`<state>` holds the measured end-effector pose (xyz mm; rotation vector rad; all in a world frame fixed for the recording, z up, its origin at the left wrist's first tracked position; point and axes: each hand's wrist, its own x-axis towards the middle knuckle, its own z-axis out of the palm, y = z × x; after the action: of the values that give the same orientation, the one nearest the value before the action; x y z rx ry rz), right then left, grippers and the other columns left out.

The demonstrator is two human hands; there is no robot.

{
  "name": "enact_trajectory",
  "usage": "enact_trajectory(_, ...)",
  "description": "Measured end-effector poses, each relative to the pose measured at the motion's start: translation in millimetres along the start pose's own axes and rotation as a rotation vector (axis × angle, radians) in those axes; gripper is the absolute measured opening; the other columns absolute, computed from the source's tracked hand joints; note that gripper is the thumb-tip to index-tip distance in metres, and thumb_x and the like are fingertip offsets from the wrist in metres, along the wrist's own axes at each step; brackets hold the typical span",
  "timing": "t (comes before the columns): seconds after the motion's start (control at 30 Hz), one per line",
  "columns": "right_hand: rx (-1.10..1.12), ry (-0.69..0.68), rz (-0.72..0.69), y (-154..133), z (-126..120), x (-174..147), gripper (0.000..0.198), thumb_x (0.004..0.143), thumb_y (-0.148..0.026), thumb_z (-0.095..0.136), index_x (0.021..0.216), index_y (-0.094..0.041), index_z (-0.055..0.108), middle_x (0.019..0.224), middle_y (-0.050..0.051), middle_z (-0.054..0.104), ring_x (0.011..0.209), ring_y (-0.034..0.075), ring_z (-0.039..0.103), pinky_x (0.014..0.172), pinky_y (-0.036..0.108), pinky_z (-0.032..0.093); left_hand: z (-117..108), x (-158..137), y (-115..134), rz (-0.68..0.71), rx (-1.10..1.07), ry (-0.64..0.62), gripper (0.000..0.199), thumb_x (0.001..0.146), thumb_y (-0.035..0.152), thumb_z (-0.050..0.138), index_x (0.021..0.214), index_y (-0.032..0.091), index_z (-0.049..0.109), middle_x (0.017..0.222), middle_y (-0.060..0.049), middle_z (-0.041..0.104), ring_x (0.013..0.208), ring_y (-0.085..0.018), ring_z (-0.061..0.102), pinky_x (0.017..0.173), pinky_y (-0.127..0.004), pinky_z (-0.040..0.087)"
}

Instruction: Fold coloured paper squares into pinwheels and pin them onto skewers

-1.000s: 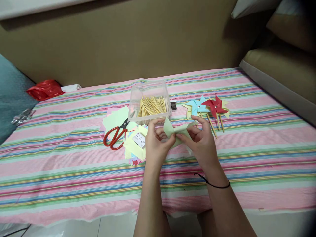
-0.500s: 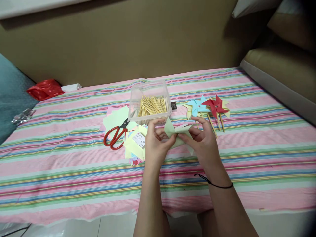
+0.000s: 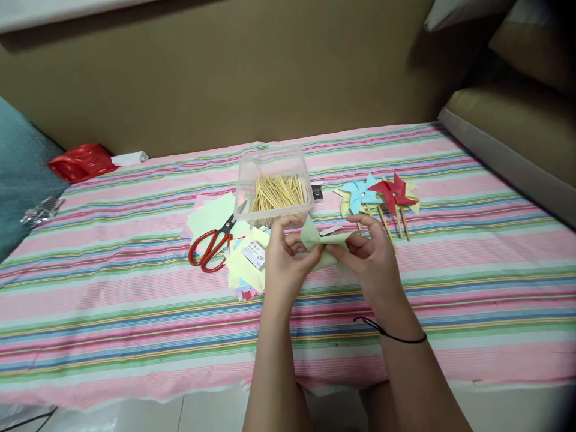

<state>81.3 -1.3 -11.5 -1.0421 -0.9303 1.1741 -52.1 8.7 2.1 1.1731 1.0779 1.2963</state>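
Between my two hands is a pale green paper sheet (image 3: 326, 259), its corners folded up and inward like a pinwheel. My left hand (image 3: 290, 255) is closed on the paper's left part, thumb pressing near the middle. From the other side my right hand (image 3: 366, 252) pinches it, thumb close to the left thumb. What lies under the fingertips is hidden. Just beyond my left hand stands a clear plastic box (image 3: 243, 174) of wooden sticks (image 3: 279, 191). Past my right hand lie finished pinwheels on sticks, among them a blue pinwheel (image 3: 361, 193) and a red pinwheel (image 3: 393, 193).
Scissors with red handles (image 3: 210, 249) rest on pale paper sheets (image 3: 202, 217) to the left. Beside them is a paper stack (image 3: 238, 270) with a small printed card (image 3: 254, 253) on top. A red plastic bag (image 3: 83, 163) lies far left on the striped cloth (image 3: 135, 312).
The folded paper has shifted slightly in my fingers, and its right corner below my right hand no longer hangs as visibly. Both hands keep nearly the same place.
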Motion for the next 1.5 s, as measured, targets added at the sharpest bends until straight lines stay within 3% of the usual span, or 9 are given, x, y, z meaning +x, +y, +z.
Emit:
enact_trajectory(0.4, -0.017, 0.031, 0.009, -0.9, -0.5, -0.3, 0.052, 0.059, -0.028, 0.084, 0.1, -0.027, 0.052, 0.078, -0.002, 0.072, 0.071, 0.018, 0.069, 0.065, 0.031, 0.056, -1.1, 0.0, -1.0, 0.003, 0.01, -0.004, 0.045, 0.069, 0.017, 0.072, 0.104, 0.025, 0.044, 0.075, 0.002, 0.068, 0.068, -0.012, 0.064, 0.066, -0.024, 0.05)
enact_trajectory(0.67, -0.041, 0.055, 0.02, -0.4, -0.8, -1.2, 0.049, 0.06, -0.028, 0.084, 0.096, -0.027, 0.052, 0.079, -0.001, 0.072, 0.069, 0.019, 0.069, 0.06, 0.031, 0.055, 2.1, -0.8, 1.3, -0.018, 0.021, 0.007, 0.046, 0.066, 0.015, 0.072, 0.102, 0.024, 0.045, 0.073, 0.004, 0.065, 0.066, -0.012, 0.064, 0.063, -0.024, 0.048)
enact_trajectory(0.93, 0.019, 0.012, 0.045, -1.4, -0.2, 1.3, 0.065, 0.064, -0.03, 0.082, 0.118, -0.029, 0.047, 0.075, -0.003, 0.071, 0.077, 0.019, 0.068, 0.066, 0.03, 0.055, 1.5, 0.0, 0.2, -0.017, -0.04, 0.03, 0.048, 0.067, 0.016, 0.073, 0.104, 0.024, 0.043, 0.073, 0.003, 0.066, 0.065, -0.011, 0.062, 0.063, -0.022, 0.048)
enact_trajectory(1.13, 0.008, 0.009, 0.108, -0.2, 0.2, 1.6, 0.063, 0.064, -0.034, 0.08, 0.117, -0.028, 0.046, 0.079, -0.001, 0.073, 0.077, 0.019, 0.069, 0.068, 0.033, 0.054, 0.6, 1.1, 0.3, -0.033, -0.078, 0.041, 0.053, 0.067, 0.02, 0.074, 0.108, 0.025, 0.04, 0.073, 0.004, 0.065, 0.066, -0.013, 0.065, 0.06, -0.023, 0.049)
enact_trajectory(1.33, 0.023, 0.007, 0.115, -2.3, 1.3, 1.9, 0.062, 0.062, -0.032, 0.081, 0.112, -0.028, 0.045, 0.078, -0.002, 0.074, 0.075, 0.019, 0.069, 0.068, 0.033, 0.054, 1.4, 1.0, 6.3, -0.106, -0.121, 0.066, 0.046, 0.071, 0.028, 0.071, 0.106, 0.025, 0.041, 0.063, 0.006, 0.061, 0.054, -0.01, 0.061, 0.047, -0.019, 0.044)
enact_trajectory(1.5, 0.016, 0.003, 0.107, -3.6, 1.5, 1.8, 0.056, 0.062, -0.032, 0.08, 0.103, -0.028, 0.043, 0.074, -0.004, 0.072, 0.074, 0.019, 0.069, 0.067, 0.033, 0.054, 1.2, 1.2, 6.0, -0.102, -0.131, 0.06, 0.044, 0.073, 0.035, 0.071, 0.105, 0.023, 0.043, 0.061, 0.006, 0.061, 0.051, -0.01, 0.059, 0.046, -0.019, 0.044)
